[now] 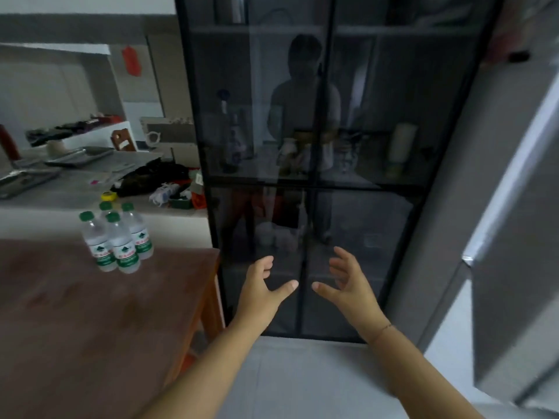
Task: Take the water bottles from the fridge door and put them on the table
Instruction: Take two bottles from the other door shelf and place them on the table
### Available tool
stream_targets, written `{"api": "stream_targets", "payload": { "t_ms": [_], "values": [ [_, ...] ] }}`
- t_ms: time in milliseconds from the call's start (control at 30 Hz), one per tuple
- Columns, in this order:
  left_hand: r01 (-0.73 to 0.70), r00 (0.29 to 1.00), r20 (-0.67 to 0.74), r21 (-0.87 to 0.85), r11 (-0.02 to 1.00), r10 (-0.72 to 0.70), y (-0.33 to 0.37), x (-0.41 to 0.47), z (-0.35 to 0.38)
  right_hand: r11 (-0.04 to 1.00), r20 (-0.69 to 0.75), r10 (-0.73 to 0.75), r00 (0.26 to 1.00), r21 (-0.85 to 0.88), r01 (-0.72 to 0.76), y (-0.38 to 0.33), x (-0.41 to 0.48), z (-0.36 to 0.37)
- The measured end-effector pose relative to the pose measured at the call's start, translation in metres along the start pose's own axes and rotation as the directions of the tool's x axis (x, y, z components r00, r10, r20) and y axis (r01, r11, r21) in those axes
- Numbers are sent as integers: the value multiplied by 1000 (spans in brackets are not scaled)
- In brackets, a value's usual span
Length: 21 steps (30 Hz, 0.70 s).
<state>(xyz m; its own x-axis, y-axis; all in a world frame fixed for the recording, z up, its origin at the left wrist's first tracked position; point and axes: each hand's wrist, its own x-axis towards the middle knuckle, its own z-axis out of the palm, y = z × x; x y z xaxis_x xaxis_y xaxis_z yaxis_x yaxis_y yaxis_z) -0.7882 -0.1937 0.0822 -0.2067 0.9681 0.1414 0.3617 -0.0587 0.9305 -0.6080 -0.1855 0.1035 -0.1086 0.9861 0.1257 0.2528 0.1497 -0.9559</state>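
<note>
Water bottles [119,240]: four stand upright on the worktop [90,313], well left of the fingers [341,255]; left hand [260,293] and right hand [351,285] are spread and empty; any further reach likely goes right of the fingers to the fridge door [514,267], gripping mid-body.

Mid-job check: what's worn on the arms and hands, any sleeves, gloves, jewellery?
No sleeves show on either arm, and the left hand and right hand wear no gloves. A thin dark band circles the right wrist. No watch or rings visible.
</note>
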Motion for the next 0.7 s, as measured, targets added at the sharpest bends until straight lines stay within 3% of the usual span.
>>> {"api": "stream_targets", "payload": {
  "t_ms": [400, 700],
  "values": [
    [-102, 956, 264, -102, 990, 126, 108, -126, 169, 999, -222, 12, 975, -44, -22, 11, -157, -189],
    [-175, 910, 353, -147, 974, 217, 188, -219, 279, 993, -387, -7, 922, -114, -40, 20, -254, -327]
  ]
}}
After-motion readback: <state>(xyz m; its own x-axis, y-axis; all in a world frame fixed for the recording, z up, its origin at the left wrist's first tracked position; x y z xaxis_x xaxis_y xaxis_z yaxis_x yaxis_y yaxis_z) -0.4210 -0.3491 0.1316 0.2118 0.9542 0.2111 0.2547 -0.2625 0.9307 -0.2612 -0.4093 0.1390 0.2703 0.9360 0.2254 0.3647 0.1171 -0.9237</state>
